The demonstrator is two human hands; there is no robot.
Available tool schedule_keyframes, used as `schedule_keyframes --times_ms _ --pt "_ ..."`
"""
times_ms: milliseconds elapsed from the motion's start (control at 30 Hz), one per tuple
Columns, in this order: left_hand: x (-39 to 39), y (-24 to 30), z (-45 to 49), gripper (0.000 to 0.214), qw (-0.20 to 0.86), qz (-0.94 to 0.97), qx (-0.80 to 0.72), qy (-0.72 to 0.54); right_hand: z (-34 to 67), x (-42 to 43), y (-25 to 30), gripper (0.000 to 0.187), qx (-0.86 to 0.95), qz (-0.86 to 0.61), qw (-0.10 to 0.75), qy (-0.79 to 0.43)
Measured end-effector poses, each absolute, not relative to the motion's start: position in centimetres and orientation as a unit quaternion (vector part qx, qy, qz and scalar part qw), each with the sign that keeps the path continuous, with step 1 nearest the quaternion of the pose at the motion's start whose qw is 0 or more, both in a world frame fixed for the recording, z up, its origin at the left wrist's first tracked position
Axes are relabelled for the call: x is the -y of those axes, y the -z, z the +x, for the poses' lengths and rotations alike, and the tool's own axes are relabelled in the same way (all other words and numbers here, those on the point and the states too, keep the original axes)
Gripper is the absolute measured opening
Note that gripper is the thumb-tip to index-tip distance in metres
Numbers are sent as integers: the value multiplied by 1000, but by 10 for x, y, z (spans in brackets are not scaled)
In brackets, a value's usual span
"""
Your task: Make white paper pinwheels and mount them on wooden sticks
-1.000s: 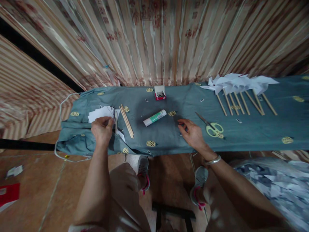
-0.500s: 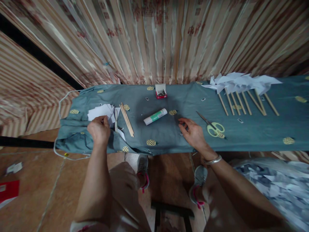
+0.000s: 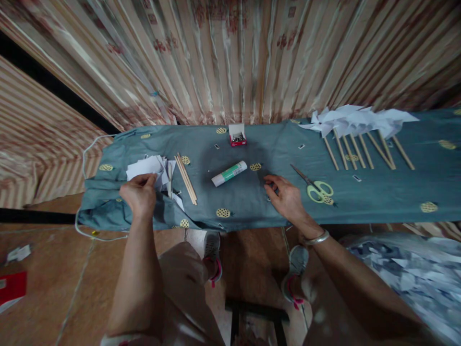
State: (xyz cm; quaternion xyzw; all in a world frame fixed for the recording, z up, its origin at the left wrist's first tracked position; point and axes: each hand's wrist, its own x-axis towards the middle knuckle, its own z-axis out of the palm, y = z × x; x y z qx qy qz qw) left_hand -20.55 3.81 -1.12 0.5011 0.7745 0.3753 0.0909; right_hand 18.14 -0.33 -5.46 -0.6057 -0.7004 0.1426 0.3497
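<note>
My left hand [image 3: 139, 194] rests on a small stack of white paper squares [image 3: 146, 166] at the left end of a blue-grey cloth-covered table [image 3: 378, 197], fingers curled and pinching the top sheet. A few loose wooden sticks [image 3: 185, 179] lie just right of the stack. My right hand [image 3: 284, 196] lies on the cloth near the middle, fingers slightly bent and apart, holding nothing. A glue stick [image 3: 229, 173] lies between the hands. Yellow-handled scissors [image 3: 316, 189] lie right of my right hand.
A small red box of pins [image 3: 237, 136] stands at the table's far edge. Several finished paper pinwheels on sticks [image 3: 360, 129] lie at the right. Striped curtains hang behind. Paper scraps fill a bag [image 3: 406, 264] at lower right. A black stool [image 3: 257, 315] stands between my feet.
My left hand has slid a little left along the paper stack, fingers closing on the top sheet. My right hand has stayed in place.
</note>
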Motion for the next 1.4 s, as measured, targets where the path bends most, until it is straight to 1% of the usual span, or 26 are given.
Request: schedule_keyframes --times_ms 100,167,233,400,500,600,733,933,1267,1400 --pt "-37 8 -202 18 99 468 -775 -414 180 5 52 27 706 -603 348 -133" --pt "-37 8 -200 17 103 470 -777 -407 174 9 49 27 730 -576 350 -117" --pt "-37 8 -199 15 84 458 -787 -404 161 17 43 28 769 -528 346 -103" --pt "-39 10 -197 22 70 460 -797 -385 96 40 29 31 843 -422 311 -116" --pt "-39 11 -198 22 72 458 -804 -372 47 42 24 35 877 -374 271 -133" --pt "-39 14 -199 24 67 470 -803 -359 3 34 24 38 883 -381 245 -121" --pt "-37 16 -200 25 61 478 -804 -347 -31 25 30 36 872 -412 224 -140" --pt "-36 16 -199 25 62 484 -799 -350 -39 25 32 40 860 -443 196 -158" --pt "-35 9 -193 26 55 481 -809 -333 -25 35 31 46 873 -415 209 -148" --pt "-34 8 -191 25 54 484 -813 -319 -8 46 35 42 878 -406 209 -144"
